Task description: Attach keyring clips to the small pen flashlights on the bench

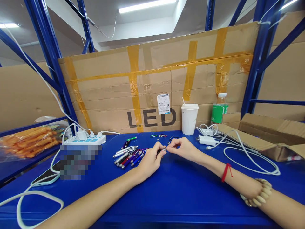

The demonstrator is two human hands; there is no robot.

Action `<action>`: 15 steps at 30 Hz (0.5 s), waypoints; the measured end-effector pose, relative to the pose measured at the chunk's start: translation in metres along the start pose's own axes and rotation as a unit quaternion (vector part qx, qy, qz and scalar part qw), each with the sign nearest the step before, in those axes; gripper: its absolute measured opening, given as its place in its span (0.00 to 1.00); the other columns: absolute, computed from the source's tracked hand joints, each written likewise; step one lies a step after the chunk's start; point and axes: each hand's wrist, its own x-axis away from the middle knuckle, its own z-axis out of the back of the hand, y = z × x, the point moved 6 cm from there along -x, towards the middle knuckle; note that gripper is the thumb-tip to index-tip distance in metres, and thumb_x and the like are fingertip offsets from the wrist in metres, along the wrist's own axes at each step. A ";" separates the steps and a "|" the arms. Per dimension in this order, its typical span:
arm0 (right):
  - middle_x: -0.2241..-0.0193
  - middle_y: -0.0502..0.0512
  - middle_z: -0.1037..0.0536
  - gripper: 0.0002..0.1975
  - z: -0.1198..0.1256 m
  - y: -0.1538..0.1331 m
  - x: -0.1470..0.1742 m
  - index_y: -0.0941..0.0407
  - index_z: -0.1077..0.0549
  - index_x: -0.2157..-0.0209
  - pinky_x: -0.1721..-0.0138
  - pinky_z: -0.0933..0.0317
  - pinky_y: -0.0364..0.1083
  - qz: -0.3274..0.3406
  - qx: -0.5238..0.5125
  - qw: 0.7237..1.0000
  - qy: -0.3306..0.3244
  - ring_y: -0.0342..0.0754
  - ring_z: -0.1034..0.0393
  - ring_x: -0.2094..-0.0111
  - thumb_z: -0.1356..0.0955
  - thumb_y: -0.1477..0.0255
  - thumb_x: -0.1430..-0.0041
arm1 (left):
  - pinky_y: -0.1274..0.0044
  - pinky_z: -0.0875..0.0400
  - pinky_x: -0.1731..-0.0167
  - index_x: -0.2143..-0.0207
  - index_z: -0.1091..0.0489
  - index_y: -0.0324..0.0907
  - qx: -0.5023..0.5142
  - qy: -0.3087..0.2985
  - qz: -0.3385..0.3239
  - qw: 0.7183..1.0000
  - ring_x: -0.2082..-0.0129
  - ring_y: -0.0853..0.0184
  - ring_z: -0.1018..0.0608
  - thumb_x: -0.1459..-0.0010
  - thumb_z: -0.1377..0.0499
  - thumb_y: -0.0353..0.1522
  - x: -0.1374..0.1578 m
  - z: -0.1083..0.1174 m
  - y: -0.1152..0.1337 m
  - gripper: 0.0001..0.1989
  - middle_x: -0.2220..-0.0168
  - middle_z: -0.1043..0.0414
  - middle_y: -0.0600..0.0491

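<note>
Pinching from both sides, a small dark cylindrical piece point(162, 150) is held at the centre of the frame, just above the blue table point(166, 190). The left hand point(150, 160) is curled around one end, fingers closed on it, so the piece is kept steady; the right hand point(182, 148) is brought in from the right, thumb and forefinger drawn together at the other end, where a smaller part seems to be gripped, though that part is too small to be made out. Both forearms are rested on the tabletop, which likely gives support for such fine work. Just left of the hands, a cluster of pen-like tubes point(127, 156) in silver, purple, red and blue is laid within easy reach, with a green one point(131, 138) slightly further back. A few tiny parts point(163, 135) are scattered behind the hands. A white paper cup point(189, 119) and a green bottle point(219, 111) are stood at the back against the cardboard marked LED point(152, 95), well apart from the work. A power strip point(83, 140) is seen at left centre, a white charger point(203, 140) with its cable at the right, and a red string point(226, 171) is worn on the right wrist.
</note>
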 end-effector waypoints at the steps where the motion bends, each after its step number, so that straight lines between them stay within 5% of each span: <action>1: 0.80 0.51 0.32 0.15 -0.001 0.001 0.001 0.61 0.25 0.77 0.78 0.48 0.41 -0.024 -0.017 1.000 0.003 0.39 0.44 0.79 0.32 0.62 0.54 | 0.84 0.41 0.69 0.65 0.38 0.44 -0.007 0.004 -0.005 1.000 0.72 0.76 0.32 0.43 0.53 0.35 0.000 0.001 0.001 0.07 0.73 0.33 0.58; 7: 0.80 0.51 0.33 0.19 -0.006 0.005 0.001 0.61 0.27 0.76 0.82 0.50 0.39 -0.084 -0.053 0.995 0.025 0.37 0.47 0.81 0.30 0.57 0.58 | 0.82 0.39 0.64 0.60 0.33 0.47 -0.057 0.017 -0.015 0.998 0.70 0.73 0.30 0.41 0.55 0.35 -0.005 0.004 0.005 0.13 0.72 0.32 0.57; 10: 0.80 0.51 0.32 0.17 0.002 0.001 -0.003 0.61 0.27 0.80 0.79 0.49 0.40 -0.019 0.037 0.997 0.067 0.38 0.44 0.80 0.29 0.59 0.60 | 0.82 0.40 0.66 0.61 0.33 0.47 -0.055 0.025 0.000 0.998 0.71 0.74 0.30 0.41 0.55 0.36 -0.007 0.005 0.002 0.13 0.71 0.31 0.57; 15: 0.72 0.53 0.29 0.17 0.011 -0.007 -0.006 0.58 0.24 0.68 0.77 0.46 0.41 0.100 0.051 0.990 0.091 0.38 0.42 0.79 0.29 0.61 0.58 | 0.82 0.45 0.71 0.66 0.34 0.45 -0.046 0.022 0.029 0.998 0.75 0.75 0.35 0.42 0.56 0.36 -0.010 0.004 -0.002 0.12 0.76 0.35 0.58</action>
